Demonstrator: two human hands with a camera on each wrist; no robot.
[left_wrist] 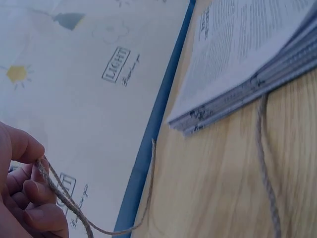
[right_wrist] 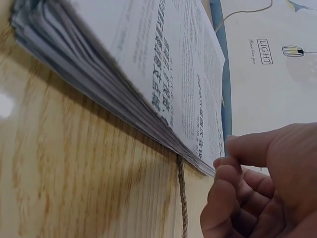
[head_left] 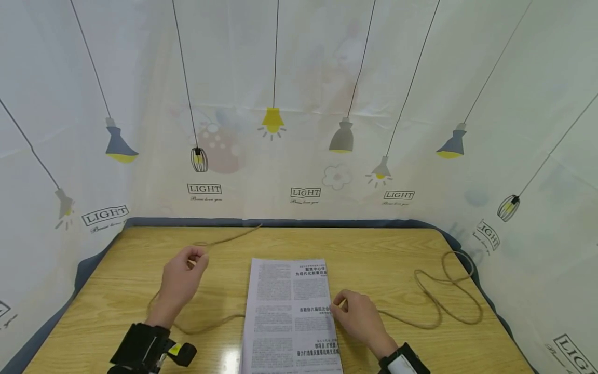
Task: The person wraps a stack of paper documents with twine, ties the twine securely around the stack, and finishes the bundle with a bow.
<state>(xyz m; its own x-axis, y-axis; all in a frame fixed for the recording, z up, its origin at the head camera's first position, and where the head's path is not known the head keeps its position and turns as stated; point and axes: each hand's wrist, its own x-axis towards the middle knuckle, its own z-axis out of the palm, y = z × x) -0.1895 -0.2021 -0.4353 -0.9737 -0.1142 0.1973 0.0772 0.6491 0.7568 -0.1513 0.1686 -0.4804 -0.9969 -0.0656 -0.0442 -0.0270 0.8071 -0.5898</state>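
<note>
A stack of folded newspapers (head_left: pixel 289 317) lies flat on the table, printed side up. Brown twine (head_left: pixel 422 326) passes beneath it and comes out on both sides. My left hand (head_left: pixel 179 280) is raised left of the stack and pinches the left length of twine between thumb and fingers; a loose tail trails toward the back edge. In the left wrist view, the twine (left_wrist: pixel 267 168) emerges from under the papers. By the stack's right edge is my right hand (head_left: pixel 361 314), fingers loosely curled. The right wrist view shows nothing between its fingertips; the twine (right_wrist: pixel 182 198) runs beside them.
The wooden table (head_left: pixel 159 239) ends at a dark blue border (head_left: pixel 327 223). Behind and around it hangs a pale curtain (head_left: pixel 252 62) printed with lamps. Loose loops of twine lie on the table's right side, reaching its right edge.
</note>
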